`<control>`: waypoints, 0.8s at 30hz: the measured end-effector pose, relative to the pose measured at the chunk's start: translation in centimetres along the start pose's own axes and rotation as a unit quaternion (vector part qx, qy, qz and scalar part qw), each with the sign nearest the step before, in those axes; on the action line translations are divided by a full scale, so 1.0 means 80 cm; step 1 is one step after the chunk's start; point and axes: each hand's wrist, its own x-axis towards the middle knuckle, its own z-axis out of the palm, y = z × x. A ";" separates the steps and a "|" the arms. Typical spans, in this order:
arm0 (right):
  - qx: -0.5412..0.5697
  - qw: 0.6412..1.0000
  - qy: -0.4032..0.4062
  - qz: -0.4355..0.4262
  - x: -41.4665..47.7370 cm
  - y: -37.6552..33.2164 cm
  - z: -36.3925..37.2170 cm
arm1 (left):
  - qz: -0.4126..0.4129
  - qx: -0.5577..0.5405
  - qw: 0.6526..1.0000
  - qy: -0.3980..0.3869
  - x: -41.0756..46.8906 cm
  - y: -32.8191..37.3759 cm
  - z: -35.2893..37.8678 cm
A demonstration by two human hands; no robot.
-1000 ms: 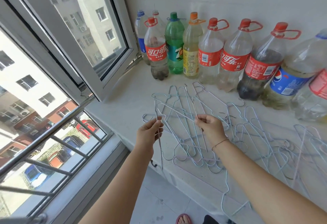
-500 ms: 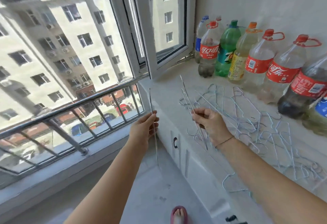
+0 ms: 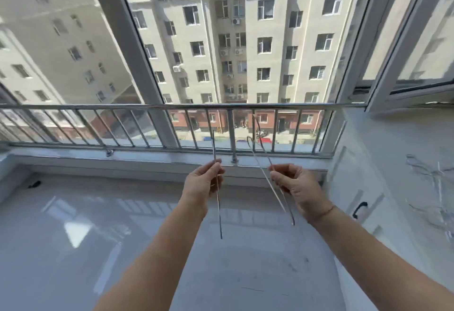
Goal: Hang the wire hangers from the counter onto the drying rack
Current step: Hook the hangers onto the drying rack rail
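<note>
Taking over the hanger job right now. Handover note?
Hands: left hand pinches a hanger, seen edge-on. The right hand grips a second hanger, maybe two; cannot tell.
Things: more hangers lie on the counter, far right. Rack not in view; the person faces the railing.
Done: pickup.
Left: hang these, then the rest.

Afternoon sunlight glares off a glossy grey floor (image 3: 98, 237) below a wide window (image 3: 131, 47) with a steel railing (image 3: 122, 106), facing a pale apartment block (image 3: 270, 28); white cabinets (image 3: 363, 182) stand at right.
</note>
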 end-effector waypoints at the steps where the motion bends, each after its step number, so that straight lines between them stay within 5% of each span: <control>1: 0.002 1.000 -0.022 0.003 0.000 0.002 0.033 | 0.008 -0.006 1.000 0.015 -0.005 0.011 -0.032; 14: 0.012 0.979 -0.202 0.009 -0.033 0.047 0.464 | 0.069 -0.052 0.982 0.170 -0.065 0.148 -0.436; 24: 0.011 0.951 -0.309 0.019 -0.028 0.076 0.715 | 0.111 -0.036 0.951 0.287 -0.075 0.238 -0.657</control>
